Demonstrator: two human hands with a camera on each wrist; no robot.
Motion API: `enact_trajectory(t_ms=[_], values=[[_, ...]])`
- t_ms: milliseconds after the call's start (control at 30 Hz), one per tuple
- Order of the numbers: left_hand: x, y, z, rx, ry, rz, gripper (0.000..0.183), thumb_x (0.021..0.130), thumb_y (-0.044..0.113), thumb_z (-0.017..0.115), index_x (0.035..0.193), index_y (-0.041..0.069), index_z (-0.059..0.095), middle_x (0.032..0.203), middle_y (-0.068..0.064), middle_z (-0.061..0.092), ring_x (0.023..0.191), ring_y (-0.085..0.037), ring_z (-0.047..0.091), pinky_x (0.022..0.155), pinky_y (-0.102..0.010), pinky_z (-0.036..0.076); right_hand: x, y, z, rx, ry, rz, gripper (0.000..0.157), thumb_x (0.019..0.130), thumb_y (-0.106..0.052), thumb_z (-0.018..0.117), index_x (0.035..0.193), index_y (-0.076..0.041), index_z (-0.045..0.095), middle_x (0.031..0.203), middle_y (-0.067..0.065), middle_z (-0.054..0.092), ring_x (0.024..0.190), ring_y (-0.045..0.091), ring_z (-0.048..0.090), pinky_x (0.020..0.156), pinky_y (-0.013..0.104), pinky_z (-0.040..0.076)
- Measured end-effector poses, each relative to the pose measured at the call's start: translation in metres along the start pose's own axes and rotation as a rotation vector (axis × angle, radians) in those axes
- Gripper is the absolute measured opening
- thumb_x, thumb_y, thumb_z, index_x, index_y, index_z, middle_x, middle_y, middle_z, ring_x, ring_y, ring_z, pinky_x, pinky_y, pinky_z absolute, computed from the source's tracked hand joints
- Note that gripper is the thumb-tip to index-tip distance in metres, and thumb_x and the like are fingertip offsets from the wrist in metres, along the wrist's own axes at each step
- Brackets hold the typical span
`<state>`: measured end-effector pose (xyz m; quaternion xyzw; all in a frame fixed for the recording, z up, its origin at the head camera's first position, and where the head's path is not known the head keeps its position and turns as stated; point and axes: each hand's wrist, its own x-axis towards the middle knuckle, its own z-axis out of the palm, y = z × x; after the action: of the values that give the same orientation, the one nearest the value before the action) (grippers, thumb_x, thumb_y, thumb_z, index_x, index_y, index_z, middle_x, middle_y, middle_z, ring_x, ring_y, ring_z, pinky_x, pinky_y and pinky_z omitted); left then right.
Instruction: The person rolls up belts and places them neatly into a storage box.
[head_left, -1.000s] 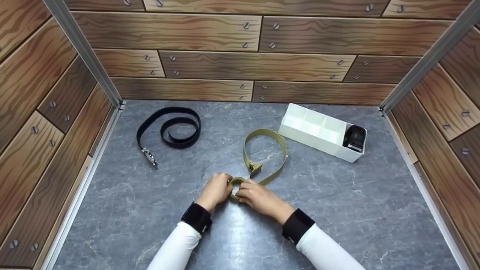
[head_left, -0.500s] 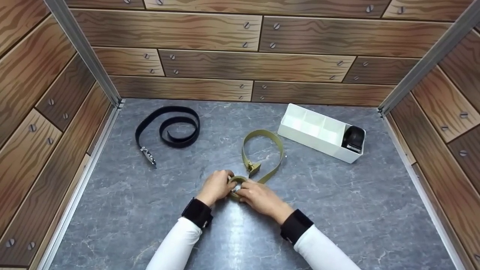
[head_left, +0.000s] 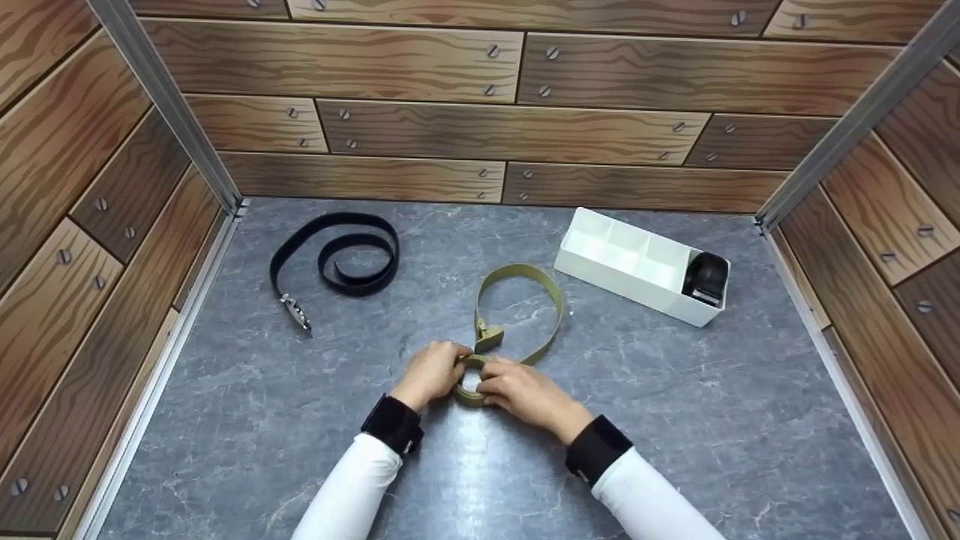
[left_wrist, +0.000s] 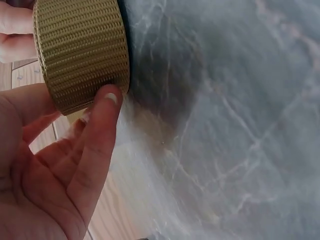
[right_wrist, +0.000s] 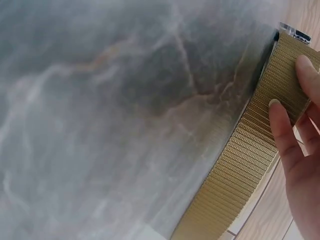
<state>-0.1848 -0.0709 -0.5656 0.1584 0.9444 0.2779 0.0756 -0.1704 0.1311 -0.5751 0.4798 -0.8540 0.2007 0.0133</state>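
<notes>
A khaki webbing belt stands on its edge, one end wound into a small coil and the rest lying in a wide loop behind it. Its buckle lies just beyond the coil. My left hand pinches the coil's left side; in the left wrist view its fingers and thumb bend round the ribbed webbing. From the right, my right hand holds the coil between thumb and fingers. Fingertips press the belt's outer face in the right wrist view. The coil's inner end is hidden.
A black belt with a metal buckle lies loosely curled at the back left. At the back right stands a white divided box with a black rolled belt in its right compartment. Wood-patterned walls enclose the grey surface.
The khaki belt's buckle and wide loop have shifted a little to the left. Both hands stay at the coil, with small finger movements. The black belt and box have not moved.
</notes>
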Motion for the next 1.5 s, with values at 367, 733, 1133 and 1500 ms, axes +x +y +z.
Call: enact_trajectory(t_ms=[367, 733, 1133, 1500], values=[[-0.0077, -0.0006, 0.001, -0.037, 0.056, -0.033, 0.014, 0.085, 0.007, 0.066, 0.095, 0.009, 0.075, 0.088, -0.008, 0.071, 0.072, -0.021, 0.063, 0.065, -0.038, 0.051, 0.0027, -0.0059, 0.0049, -0.019, 0.003, 0.002, 0.015, 0.087, -0.013, 0.072, 0.103, -0.011, 0.073, 0.102, 0.002, 0.06, 0.101, 0.017, 0.057, 0.088, 0.027, 0.049], [-0.0093, 0.0003, 0.0014, -0.026, 0.063, -0.041, 0.019, 0.087, 0.009, 0.066, 0.104, 0.008, 0.074, 0.094, -0.01, 0.071, 0.077, -0.024, 0.066, 0.069, -0.041, 0.052, 0.0032, -0.0021, 0.0031, 0.058, 0.035, 0.002, 0.015, 0.086, -0.015, 0.074, 0.101, -0.01, 0.076, 0.099, -0.001, 0.06, 0.095, 0.014, 0.057, 0.083, 0.025, 0.049], [-0.0032, 0.0015, 0.0002, -0.05, -0.005, -0.047, 0.031, 0.088, 0.006, 0.064, 0.117, 0.008, 0.071, 0.112, -0.015, 0.07, 0.098, -0.03, 0.066, 0.081, -0.044, 0.053, 0.0004, 0.0021, 0.0001, 0.022, 0.037, 0.006, 0.018, 0.086, -0.018, 0.074, 0.103, -0.012, 0.075, 0.111, 0.002, 0.062, 0.104, 0.016, 0.055, 0.088, 0.03, 0.049], [-0.0036, 0.0022, 0.0007, -0.037, 0.004, -0.039, 0.029, 0.089, 0.015, 0.067, 0.117, 0.01, 0.071, 0.099, -0.011, 0.072, 0.083, -0.024, 0.068, 0.073, -0.04, 0.053, 0.0, -0.004, 0.0057, -0.058, 0.048, 0.029, 0.013, 0.088, -0.022, 0.073, 0.098, -0.014, 0.073, 0.098, -0.002, 0.058, 0.092, 0.015, 0.055, 0.078, 0.029, 0.051]])
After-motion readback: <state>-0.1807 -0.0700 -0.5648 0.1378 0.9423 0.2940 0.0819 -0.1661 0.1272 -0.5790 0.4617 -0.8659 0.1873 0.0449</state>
